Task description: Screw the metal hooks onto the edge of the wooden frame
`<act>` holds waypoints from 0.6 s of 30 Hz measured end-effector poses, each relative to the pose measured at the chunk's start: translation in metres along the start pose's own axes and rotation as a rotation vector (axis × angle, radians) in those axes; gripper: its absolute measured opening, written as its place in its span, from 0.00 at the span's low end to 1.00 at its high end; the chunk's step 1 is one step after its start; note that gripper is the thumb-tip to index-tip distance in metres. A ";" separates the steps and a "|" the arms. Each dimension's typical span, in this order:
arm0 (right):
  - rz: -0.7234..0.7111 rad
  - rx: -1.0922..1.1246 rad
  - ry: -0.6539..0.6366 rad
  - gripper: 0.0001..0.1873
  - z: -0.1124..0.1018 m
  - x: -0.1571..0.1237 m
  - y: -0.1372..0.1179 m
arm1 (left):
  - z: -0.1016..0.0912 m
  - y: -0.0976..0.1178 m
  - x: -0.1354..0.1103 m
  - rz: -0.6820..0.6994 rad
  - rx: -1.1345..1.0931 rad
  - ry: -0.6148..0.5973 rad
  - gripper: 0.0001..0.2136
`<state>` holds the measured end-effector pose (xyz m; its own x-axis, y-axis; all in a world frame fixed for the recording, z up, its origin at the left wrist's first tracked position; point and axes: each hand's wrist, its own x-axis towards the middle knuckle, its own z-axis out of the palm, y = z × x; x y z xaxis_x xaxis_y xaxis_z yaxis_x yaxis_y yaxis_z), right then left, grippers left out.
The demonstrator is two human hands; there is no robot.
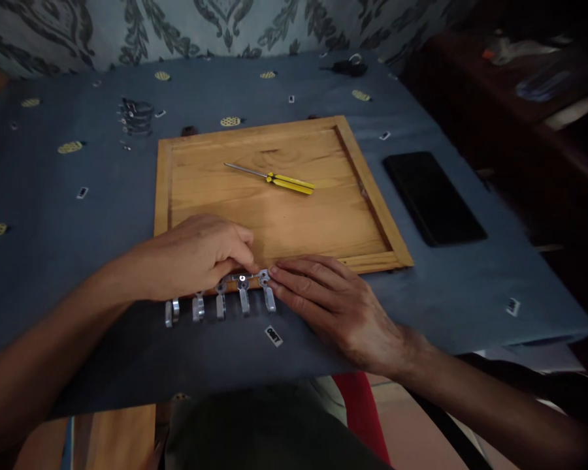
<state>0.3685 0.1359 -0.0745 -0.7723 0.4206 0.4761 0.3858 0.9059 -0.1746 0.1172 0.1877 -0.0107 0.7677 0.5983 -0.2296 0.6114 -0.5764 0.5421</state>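
Observation:
A metal hook rack [220, 297] with several silver hooks lies on the blue cloth against the near edge of a wooden panel [323, 222]. My left hand [196, 258] is curled over the rack's left part, fingers closed and pinching at it near a screw. My right hand [328, 303] lies flat with fingers stretched, fingertips touching the rack's right end. A yellow-handled screwdriver [279, 179] rests on the panel, apart from both hands.
A black phone [434, 196] lies right of the panel. Stacked metal rings [136, 116] sit at the back left, dark keys [349, 65] at the back. Small tags dot the blue tablecloth [53, 215]. The table edge runs close to my body.

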 end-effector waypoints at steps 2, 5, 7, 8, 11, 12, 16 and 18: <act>-0.003 -0.005 0.002 0.17 0.000 0.000 0.000 | -0.001 0.000 0.000 0.004 0.006 -0.003 0.16; -0.004 -0.003 0.009 0.18 0.001 0.000 0.000 | 0.000 0.000 0.000 -0.004 0.002 -0.002 0.15; -0.003 0.000 0.013 0.18 0.001 -0.001 0.001 | 0.001 -0.001 0.000 -0.012 -0.016 -0.005 0.15; -0.002 -0.001 0.011 0.18 0.001 -0.001 0.001 | 0.002 -0.002 0.000 -0.012 -0.030 -0.005 0.16; -0.008 -0.004 0.015 0.19 0.000 -0.001 0.001 | 0.004 -0.004 0.000 0.010 -0.066 0.018 0.17; -0.011 -0.003 0.017 0.19 0.000 -0.001 0.001 | 0.004 -0.005 0.000 0.016 -0.067 0.034 0.17; -0.012 0.000 0.019 0.18 0.000 0.000 0.001 | 0.003 -0.009 -0.001 0.009 -0.039 0.110 0.17; -0.010 0.000 0.024 0.18 0.001 0.000 0.002 | 0.002 -0.011 -0.002 0.011 -0.037 0.131 0.16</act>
<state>0.3691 0.1372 -0.0755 -0.7639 0.4104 0.4980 0.3783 0.9100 -0.1695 0.1091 0.1922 -0.0179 0.7414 0.6607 -0.1174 0.5936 -0.5640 0.5740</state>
